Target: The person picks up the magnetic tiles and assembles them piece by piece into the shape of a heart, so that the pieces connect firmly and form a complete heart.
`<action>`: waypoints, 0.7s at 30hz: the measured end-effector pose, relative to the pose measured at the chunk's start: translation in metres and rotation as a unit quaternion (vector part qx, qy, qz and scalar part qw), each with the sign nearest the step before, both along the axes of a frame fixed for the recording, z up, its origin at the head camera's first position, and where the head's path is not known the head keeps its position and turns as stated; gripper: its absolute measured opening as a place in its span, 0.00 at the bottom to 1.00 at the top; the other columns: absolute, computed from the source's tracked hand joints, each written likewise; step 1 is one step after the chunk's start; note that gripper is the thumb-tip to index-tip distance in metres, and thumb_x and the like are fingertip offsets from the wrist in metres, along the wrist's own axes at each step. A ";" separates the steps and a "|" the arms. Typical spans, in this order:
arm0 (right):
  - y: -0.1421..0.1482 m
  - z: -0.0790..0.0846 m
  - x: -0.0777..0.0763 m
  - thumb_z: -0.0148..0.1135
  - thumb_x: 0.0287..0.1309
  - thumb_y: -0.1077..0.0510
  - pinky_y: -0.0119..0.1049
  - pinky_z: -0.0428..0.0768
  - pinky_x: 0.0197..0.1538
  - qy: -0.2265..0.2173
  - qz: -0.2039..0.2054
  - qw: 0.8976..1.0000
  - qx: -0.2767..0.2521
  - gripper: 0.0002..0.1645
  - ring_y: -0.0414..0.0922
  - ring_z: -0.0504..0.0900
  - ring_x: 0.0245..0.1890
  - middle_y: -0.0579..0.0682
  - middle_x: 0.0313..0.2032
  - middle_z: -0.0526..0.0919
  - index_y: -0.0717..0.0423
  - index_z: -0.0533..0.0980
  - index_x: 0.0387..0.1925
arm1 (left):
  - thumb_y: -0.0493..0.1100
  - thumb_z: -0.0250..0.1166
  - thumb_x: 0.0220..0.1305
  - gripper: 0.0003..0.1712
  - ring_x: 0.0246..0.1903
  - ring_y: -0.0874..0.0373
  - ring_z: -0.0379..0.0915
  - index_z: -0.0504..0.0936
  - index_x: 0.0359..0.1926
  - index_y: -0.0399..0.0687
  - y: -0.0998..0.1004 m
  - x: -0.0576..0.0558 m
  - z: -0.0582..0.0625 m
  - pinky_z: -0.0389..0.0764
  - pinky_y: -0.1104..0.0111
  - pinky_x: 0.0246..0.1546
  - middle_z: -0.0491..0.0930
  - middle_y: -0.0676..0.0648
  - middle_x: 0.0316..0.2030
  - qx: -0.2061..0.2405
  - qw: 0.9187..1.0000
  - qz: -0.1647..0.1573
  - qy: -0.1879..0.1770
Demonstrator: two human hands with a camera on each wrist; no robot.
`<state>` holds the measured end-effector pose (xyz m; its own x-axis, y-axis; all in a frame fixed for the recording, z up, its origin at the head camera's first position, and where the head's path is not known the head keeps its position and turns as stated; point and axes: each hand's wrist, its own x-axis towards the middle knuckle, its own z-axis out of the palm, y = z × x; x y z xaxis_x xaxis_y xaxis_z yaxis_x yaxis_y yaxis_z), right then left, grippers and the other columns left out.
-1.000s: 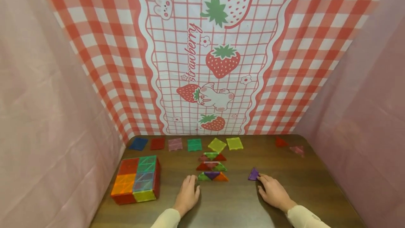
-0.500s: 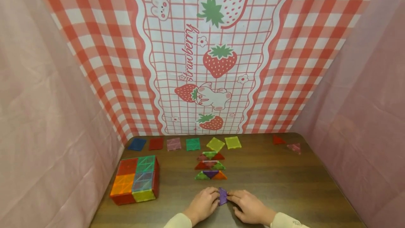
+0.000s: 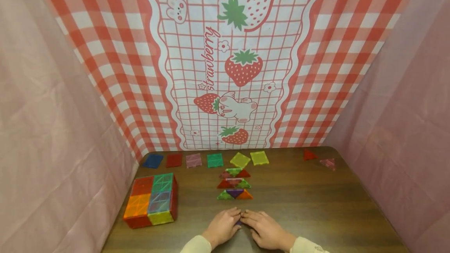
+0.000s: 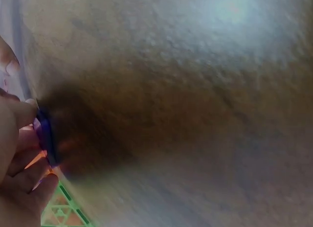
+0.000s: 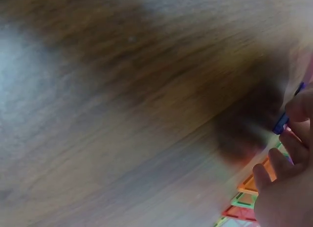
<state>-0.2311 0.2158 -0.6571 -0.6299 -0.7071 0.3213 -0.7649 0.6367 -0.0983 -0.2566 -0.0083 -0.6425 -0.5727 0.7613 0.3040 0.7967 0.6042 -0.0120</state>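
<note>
The left hand's grip point(image 3: 223, 226) and the right hand's grip point(image 3: 266, 229) both pinch the purple tile point(image 4: 46, 139) between them at the counter's point(image 3: 299, 194) near middle; its tilt is hard to judge behind the fingers. Three strips of triangular tiles point(image 3: 234, 183) sit just beyond, a multicoloured block point(image 3: 151, 198) stands left, and six square tiles point(image 3: 215, 160) line the far edge.

The red word "strawberry" point(image 3: 211, 58) reads upward on the red-and-white cloth point(image 3: 230, 65).
</note>
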 end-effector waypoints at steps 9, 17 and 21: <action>0.028 0.011 -0.028 0.64 0.59 0.64 0.47 0.83 0.53 -0.040 -0.010 0.999 -0.026 0.18 0.47 0.85 0.52 0.48 0.51 0.87 0.52 0.84 0.52 | 0.49 0.71 0.62 0.22 0.60 0.57 0.79 0.86 0.57 0.49 -0.014 -0.009 0.009 0.82 0.64 0.56 0.83 0.52 0.59 -0.019 0.997 0.003 -0.073; 0.104 0.021 -0.090 0.62 0.58 0.65 0.54 0.82 0.54 -0.103 -0.219 0.968 -0.065 0.15 0.56 0.85 0.50 0.56 0.46 0.87 0.60 0.83 0.47 | 0.53 0.67 0.67 0.23 0.65 0.59 0.74 0.83 0.61 0.56 -0.017 -0.012 0.008 0.80 0.59 0.58 0.79 0.58 0.64 -0.051 0.993 0.043 -0.093; 0.140 0.026 -0.111 0.61 0.58 0.64 0.59 0.79 0.55 -0.123 -0.277 0.951 -0.063 0.16 0.62 0.83 0.51 0.62 0.47 0.85 0.65 0.82 0.48 | 0.54 0.67 0.66 0.23 0.64 0.59 0.75 0.84 0.60 0.56 -0.018 -0.011 0.008 0.80 0.61 0.56 0.79 0.58 0.63 -0.048 0.995 0.043 -0.075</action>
<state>-0.3419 0.3559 -0.6311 -0.9619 -0.2097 0.1754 -0.2584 0.9067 -0.3332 -0.2676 -0.0268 -0.6341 -0.6696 0.7296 0.1389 0.7401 0.6713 0.0415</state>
